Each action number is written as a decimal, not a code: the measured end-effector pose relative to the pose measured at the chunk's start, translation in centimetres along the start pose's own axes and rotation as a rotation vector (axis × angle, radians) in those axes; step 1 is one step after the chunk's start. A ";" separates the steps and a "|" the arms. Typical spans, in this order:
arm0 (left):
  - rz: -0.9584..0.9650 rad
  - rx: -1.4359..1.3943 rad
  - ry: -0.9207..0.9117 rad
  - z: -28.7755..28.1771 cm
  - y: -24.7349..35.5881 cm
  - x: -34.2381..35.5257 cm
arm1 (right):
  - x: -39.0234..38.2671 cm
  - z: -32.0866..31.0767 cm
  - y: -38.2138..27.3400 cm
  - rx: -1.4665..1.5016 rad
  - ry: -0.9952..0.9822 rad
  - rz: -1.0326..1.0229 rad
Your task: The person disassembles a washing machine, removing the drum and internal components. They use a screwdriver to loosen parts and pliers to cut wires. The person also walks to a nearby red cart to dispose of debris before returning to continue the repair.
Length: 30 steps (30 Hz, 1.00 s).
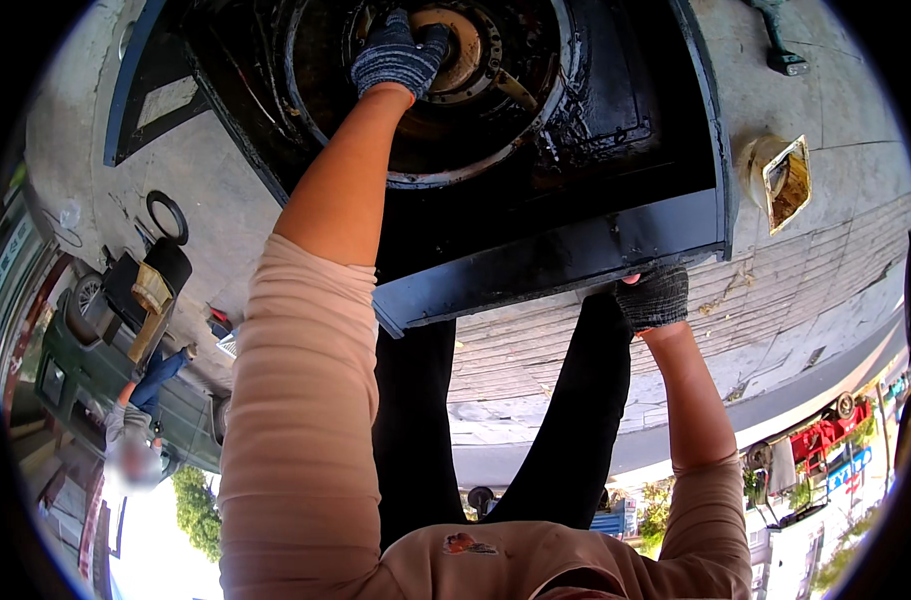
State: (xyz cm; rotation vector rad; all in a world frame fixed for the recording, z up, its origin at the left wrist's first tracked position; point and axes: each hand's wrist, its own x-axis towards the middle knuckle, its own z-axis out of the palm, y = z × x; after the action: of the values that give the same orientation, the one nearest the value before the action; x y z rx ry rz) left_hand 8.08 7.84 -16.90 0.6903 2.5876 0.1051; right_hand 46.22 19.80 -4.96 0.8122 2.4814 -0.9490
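A big black metal housing [550, 262], wet with dark oil, lies open in front of me. Inside it a wide round rim [415, 181] surrounds a central hub [465, 50] with a brownish face and bolt holes. My left hand [400, 55], in a grey striped knit glove, reaches in at the left side of this hub. Its thumb and a finger show spread apart; the other fingers are partly hidden. My right hand [658, 298], in a dark knit glove with a bare fingertip showing, is closed round the housing's near lower edge at the right.
A cordless power tool [778, 45] and a stained, cut-open container [787, 185] are on the concrete to the right. To the left lie a black ring [167, 217] and a dark bin-like object [165, 265]. Another person [135, 430] is near a green vehicle [70, 385].
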 end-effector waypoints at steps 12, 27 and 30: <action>0.010 0.011 0.012 0.3 -1.0 0.3 | 0.4 0.6 0.2 -0.136 -0.063 -0.047; 0.001 -0.050 0.030 0.5 0.8 0.0 | -1.5 9.6 11.7 -0.392 0.074 -0.266; -0.253 -0.062 -0.171 -2.3 4.1 -0.4 | -2.2 6.9 8.5 0.409 0.052 0.127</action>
State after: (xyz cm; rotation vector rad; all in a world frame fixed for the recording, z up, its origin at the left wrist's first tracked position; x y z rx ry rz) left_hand 9.24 11.33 -13.87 0.3295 2.4707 0.0436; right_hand 54.14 19.34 -12.88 1.1172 2.2731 -1.4274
